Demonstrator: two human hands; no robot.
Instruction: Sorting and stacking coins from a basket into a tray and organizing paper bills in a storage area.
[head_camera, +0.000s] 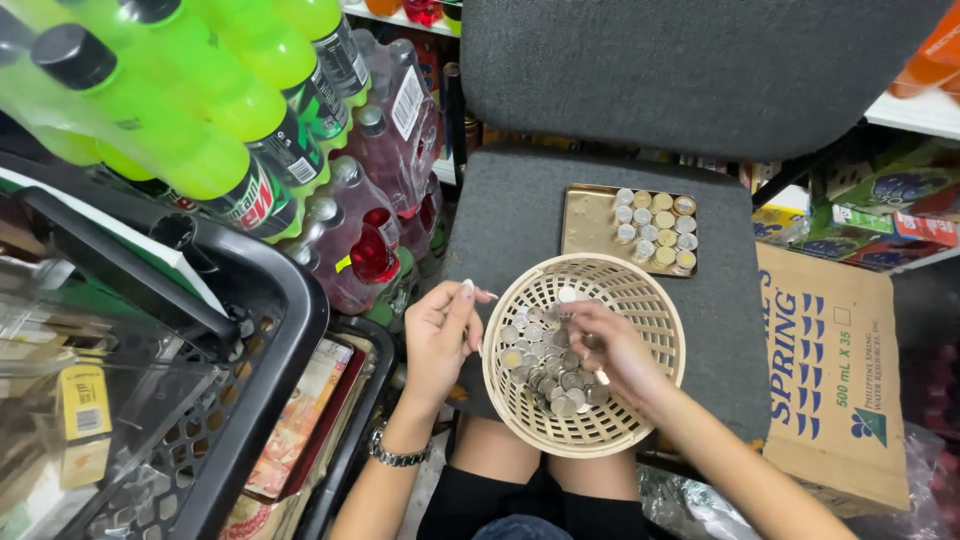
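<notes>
I am at the picking stage of sorting coins: my right hand (612, 345) is down inside the cream woven basket (640, 420), fingers curled among the loose coins (545, 365), pinching at one or two, though I cannot tell whether any is truly gripped. My left hand (440, 335) hovers at the basket's left rim, fingers bent lightly together; whether it holds a coin is hidden. The basket sits on the front edge of the grey chair seat (500, 220), and just beyond it lies the flat gold tray (585, 215) with neat coin stacks (655, 230) at its right end. I judge the next move needs matching coins lifted clear and set squarely on their stack without toppling neighbours
</notes>
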